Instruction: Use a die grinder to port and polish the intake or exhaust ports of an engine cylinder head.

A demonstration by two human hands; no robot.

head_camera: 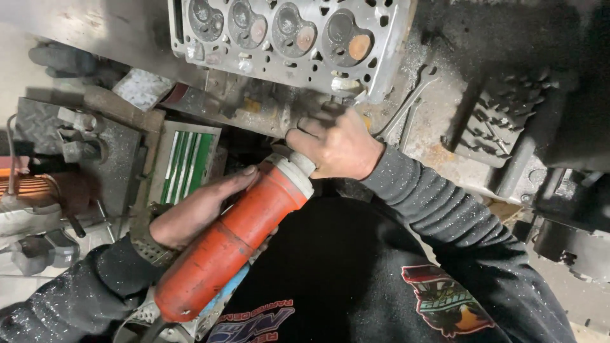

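Note:
A long orange power tool (235, 241) with a pale collar at its front runs diagonally from lower left up to centre. My left hand (197, 213) wraps around its orange body from the left. My right hand (340, 149) grips the tool's front end, which is hidden under the fingers, just below the edge of a grey metal cylinder head (381, 57). The head lies on a gritty steel workbench (445, 121), its round combustion chambers and valves facing up. My dark sleeves are flecked with metal dust.
Two wrenches (410, 105) lie on the bench right of my right hand. A dark block of drill bits (499, 121) stands further right. A green and white striped box (184, 162) and grey machine parts (76, 136) sit at left.

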